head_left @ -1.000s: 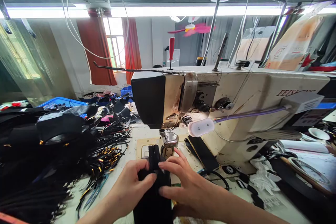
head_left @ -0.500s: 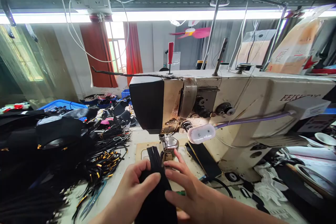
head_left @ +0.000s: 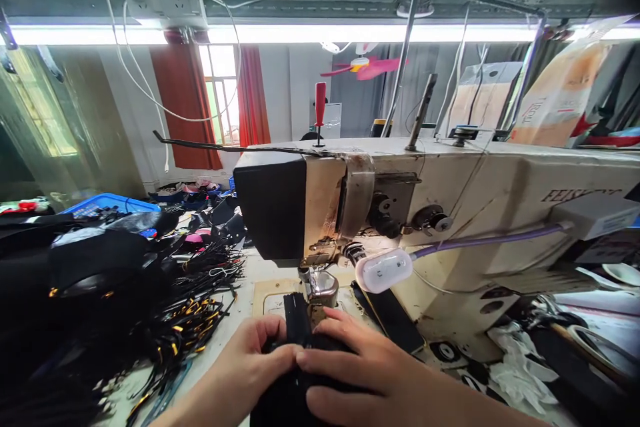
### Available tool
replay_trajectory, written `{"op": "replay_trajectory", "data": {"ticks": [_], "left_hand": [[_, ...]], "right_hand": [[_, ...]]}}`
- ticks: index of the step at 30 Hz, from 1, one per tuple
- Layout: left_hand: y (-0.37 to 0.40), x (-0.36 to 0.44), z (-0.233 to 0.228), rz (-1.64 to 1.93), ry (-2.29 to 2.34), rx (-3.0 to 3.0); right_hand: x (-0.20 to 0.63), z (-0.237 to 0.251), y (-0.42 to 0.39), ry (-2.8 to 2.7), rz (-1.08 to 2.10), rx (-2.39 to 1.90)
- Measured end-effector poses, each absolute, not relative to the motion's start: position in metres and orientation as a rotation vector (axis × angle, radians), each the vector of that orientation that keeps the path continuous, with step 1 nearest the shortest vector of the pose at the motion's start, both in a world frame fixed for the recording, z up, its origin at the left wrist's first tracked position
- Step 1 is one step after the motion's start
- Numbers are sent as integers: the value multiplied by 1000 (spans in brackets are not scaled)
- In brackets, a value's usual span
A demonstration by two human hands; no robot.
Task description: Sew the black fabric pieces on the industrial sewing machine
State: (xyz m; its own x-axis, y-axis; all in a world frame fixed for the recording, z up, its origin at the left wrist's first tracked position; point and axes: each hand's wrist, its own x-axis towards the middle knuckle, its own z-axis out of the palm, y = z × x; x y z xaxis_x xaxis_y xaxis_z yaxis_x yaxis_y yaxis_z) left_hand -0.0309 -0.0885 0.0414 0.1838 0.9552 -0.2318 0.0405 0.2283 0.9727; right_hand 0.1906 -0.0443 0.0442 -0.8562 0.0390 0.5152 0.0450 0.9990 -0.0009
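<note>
Left of the work, a pile of black zipper strips lies on the table. My left hand and right hand each close a grip on the black fabric piece, fingertips meeting, its front end just before the presser foot. Judged step: positioning for stitching; next calls for feeding it squarely under the sewing machine.
</note>
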Motion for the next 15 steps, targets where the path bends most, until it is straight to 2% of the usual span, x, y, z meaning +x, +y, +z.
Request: {"op": "replay_trajectory", "data": {"ticks": [6, 10, 15], "left_hand": [[-63, -27, 32, 695, 1477, 1417], [-44, -21, 19, 810, 1483, 1284], [-21, -14, 13, 882, 1404, 1167]], "right_hand": [[206, 57, -27, -2922, 263, -155], [203, 41, -7, -2691, 451, -67], [196, 19, 29, -2500, 431, 1]]}}
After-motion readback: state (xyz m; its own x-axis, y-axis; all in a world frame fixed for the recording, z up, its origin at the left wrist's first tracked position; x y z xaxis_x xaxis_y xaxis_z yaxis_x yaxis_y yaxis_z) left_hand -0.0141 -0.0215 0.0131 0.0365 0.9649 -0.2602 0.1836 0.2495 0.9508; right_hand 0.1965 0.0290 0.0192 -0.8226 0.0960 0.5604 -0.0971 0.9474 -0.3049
